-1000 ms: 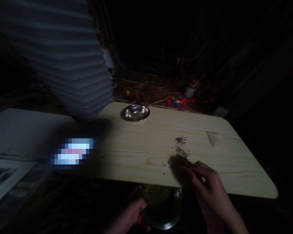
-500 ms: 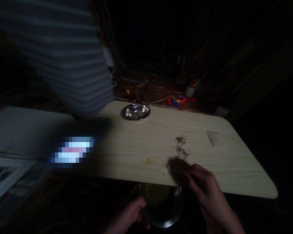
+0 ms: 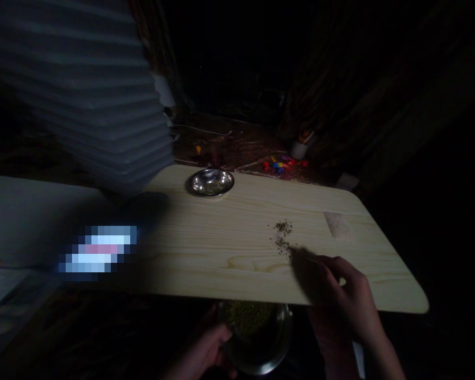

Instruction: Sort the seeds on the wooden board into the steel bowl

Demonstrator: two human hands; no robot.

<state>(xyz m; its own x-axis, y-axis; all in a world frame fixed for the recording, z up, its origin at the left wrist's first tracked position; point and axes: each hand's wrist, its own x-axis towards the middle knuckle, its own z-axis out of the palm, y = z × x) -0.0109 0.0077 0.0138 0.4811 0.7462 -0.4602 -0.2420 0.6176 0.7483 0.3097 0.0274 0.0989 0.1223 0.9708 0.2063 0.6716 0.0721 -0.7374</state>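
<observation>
Below the table's near edge, my left hand point(image 3: 211, 343) is closed on the rim of a metal bowl point(image 3: 275, 364). Green crumbly bits point(image 3: 251, 316) fill the part of it nearest the table. Over the near part of the tabletop, my right hand point(image 3: 350, 285) is closed in a pinch. A thin pale edge shows at its fingertips, too dark to name. Just beyond and left of these fingers lies a scatter of green and brown bits point(image 3: 283, 235) on the wood.
A shiny metal dish point(image 3: 212, 183) with some bits in it stands at the far left of the pale wooden table point(image 3: 221, 237). A pale square patch point(image 3: 338, 226) lies at right. A lit, blurred-out screen point(image 3: 98, 250) is at left. Colourful small objects point(image 3: 285, 164) lie beyond the table.
My right hand has moved right and slightly up along the near edge, alongside the scattered bits. My left hand still holds the bowl. The whole view has shifted a little.
</observation>
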